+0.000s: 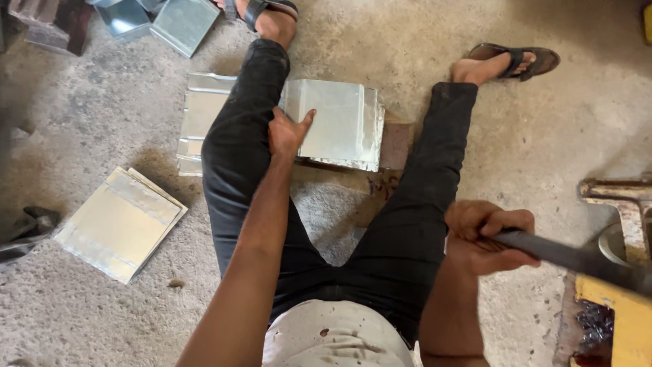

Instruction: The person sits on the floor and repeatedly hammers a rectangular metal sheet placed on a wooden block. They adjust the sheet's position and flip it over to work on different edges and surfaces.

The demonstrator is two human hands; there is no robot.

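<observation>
Nearest the lens, pale shirt (337, 336) at bottom centre, black trousers (380, 251) spread out ahead, person seated on rough concrete floor (543, 129). Right hand (485, 236) sits low right beside the thigh, fingers curled tight round a dark flat metal bar (577, 259) that runs off toward the right edge; bar looks dull, narrow, straight. Left hand (288, 130) reaches forward between the knees, palm down on the near left corner of a bent sheet-metal piece (339, 126), fingers together, thumb stuck out to the right, pressing not gripping. Piece is shiny grey galvanized sheet, roughly square, shallow fold lines near its right edge, ragged lower rim. It rests on a reddish wooden block (394, 146) between the legs. Similar folded sheet (200, 115) lies behind the left leg, partly hidden. Stack of flat sheets (119, 221) on floor far left, well apart. More sheet pieces (173, 20) top left near sandalled left foot (268, 15). Right foot in sandal (513, 60) top right. Yellow object (621, 319) and rusty metal fixture (625, 200) at right edge.
</observation>
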